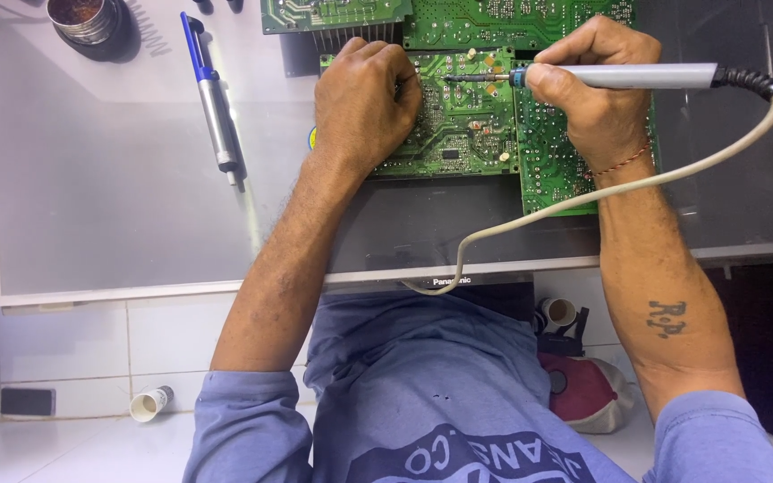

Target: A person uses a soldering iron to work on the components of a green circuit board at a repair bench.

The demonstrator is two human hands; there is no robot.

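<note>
A green circuit board (462,134) lies on a glass table top (118,179). My left hand (364,103) rests on the board's left part with its fingers curled; whether it holds anything under them is hidden. My right hand (597,89) grips a grey soldering iron (646,76) like a pen. The iron's dark tip (462,79) points left and touches the board near its upper middle. A beige cord (583,199) runs from the iron's black end, down across my right wrist and off the table's front edge.
A blue and silver desoldering pump (212,98) lies left of the board. A round metal tin (87,20) with a coil stand sits at the far left. More green boards (494,18) lie behind. On the tiled floor are a white tube (149,402) and a red object (583,389).
</note>
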